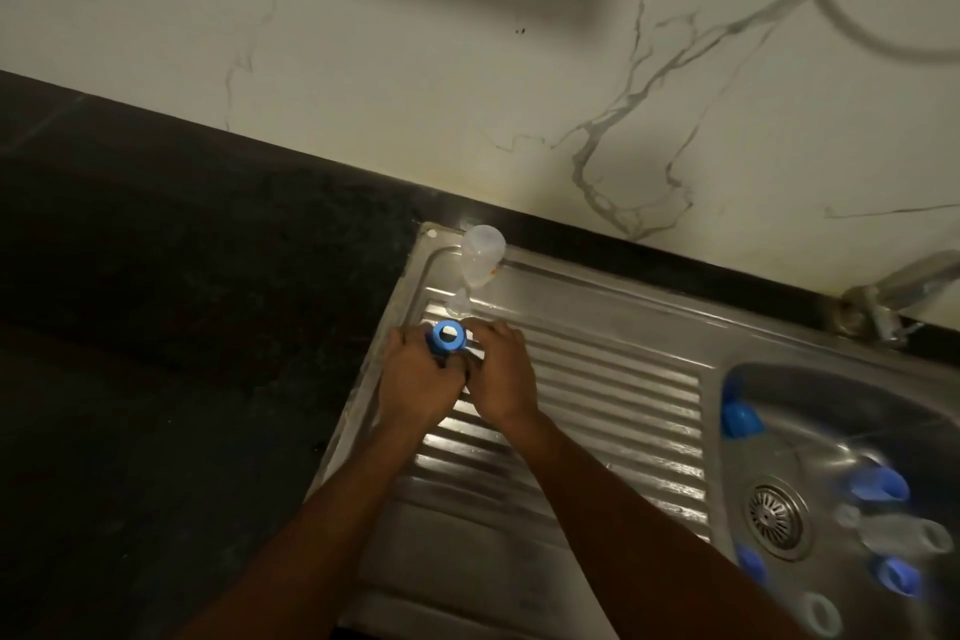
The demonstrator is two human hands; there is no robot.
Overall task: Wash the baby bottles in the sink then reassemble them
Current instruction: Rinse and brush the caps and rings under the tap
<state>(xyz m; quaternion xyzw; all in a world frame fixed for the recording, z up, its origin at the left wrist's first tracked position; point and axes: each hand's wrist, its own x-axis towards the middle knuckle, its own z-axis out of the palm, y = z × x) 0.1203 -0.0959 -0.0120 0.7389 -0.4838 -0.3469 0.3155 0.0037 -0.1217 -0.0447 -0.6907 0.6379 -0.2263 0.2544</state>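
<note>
tap (906,278) cut by right edge, loose bottle parts (878,483) blurred

home kitchen, steel sink (727,379), marble wall (415,94)

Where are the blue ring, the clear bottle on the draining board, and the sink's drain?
blue ring (434,339): head view, on its blue left rim.
clear bottle (484,244): head view, on its rounded upper end.
drain (774,517): head view, on the middle of its metal strainer.

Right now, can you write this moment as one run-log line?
left hand: holds blue ring | right hand: at ring, grip unclear | clear bottle: on drainboard | blue parts: in sink basin
</note>
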